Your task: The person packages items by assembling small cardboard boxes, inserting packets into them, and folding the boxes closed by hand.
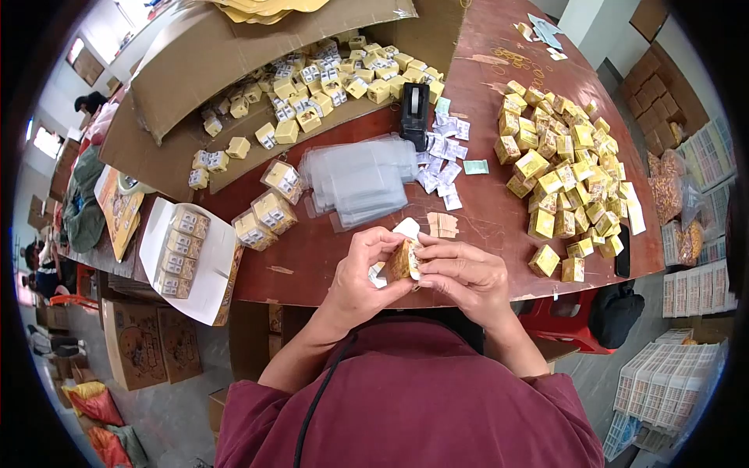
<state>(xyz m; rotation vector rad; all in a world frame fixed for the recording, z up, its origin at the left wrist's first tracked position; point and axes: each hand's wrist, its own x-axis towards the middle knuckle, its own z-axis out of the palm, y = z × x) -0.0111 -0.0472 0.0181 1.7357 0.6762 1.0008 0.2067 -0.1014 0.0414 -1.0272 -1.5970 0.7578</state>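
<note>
- Lower centre: the small carton (402,261) sits directly between the hands, left hand (360,269) pinching its left side, right hand (466,279) holding its right edge; both are equally near.
- Roughly cubic, it shows no clear long axis; printed gold-brown card, white flap (407,227) raised.
- Centre: clear plastic sheets (355,179), flat and glossy.
- Right: heaped yellow boxes (568,168).
- Upper left: corrugated cardboard (226,54).

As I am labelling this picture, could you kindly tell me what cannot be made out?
Head view, small box: right side, partly hidden by the right hand.
Head view, yellow sheets: upper part, cut off by the top edge.
Head view, white sachets: print, too small to read.
</note>
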